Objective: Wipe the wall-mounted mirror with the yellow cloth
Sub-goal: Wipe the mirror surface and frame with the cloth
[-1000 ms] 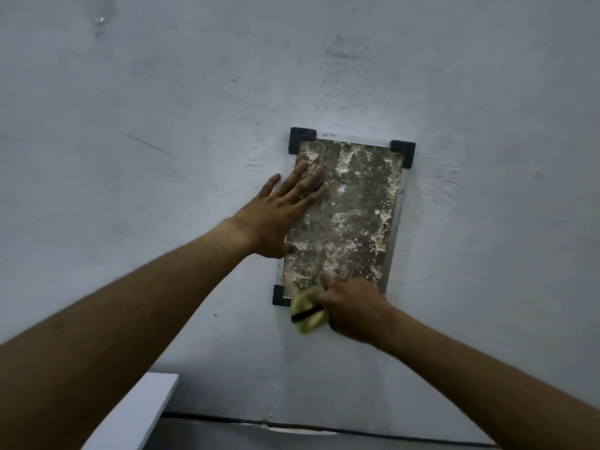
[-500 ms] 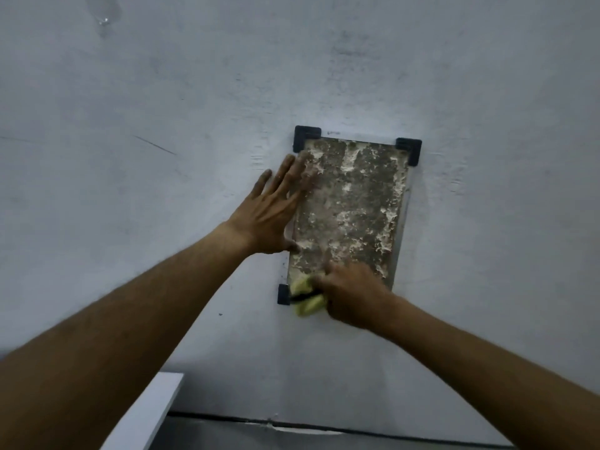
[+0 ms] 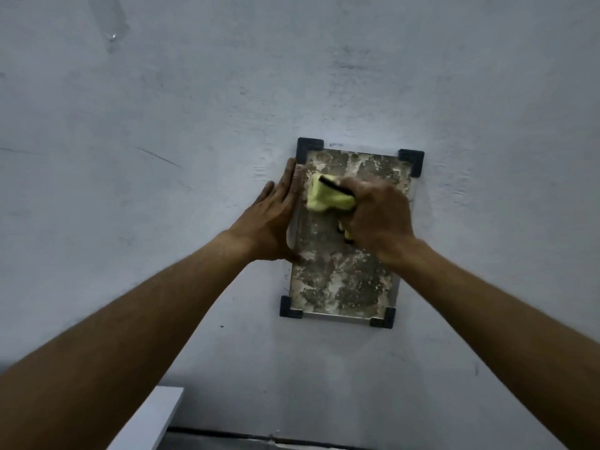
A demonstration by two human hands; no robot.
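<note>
A small rectangular mirror (image 3: 344,280) hangs on the grey wall, held by black corner brackets, its glass covered in blotchy white and brown grime. My right hand (image 3: 378,219) grips a bunched yellow cloth (image 3: 326,198) with a black edge and presses it on the mirror's upper left part. My left hand (image 3: 271,219) lies flat with straight fingers against the wall and the mirror's left edge, right beside the cloth.
The grey wall (image 3: 162,125) spreads all around the mirror, with scuffs and a thin scratch at the left. A white surface corner (image 3: 152,420) juts in at the bottom left. A dark strip runs along the wall's base.
My right hand has carried the cloth from the mirror's bottom left corner up to its upper left part. My left hand has slid left off the glass onto the mirror's edge.
</note>
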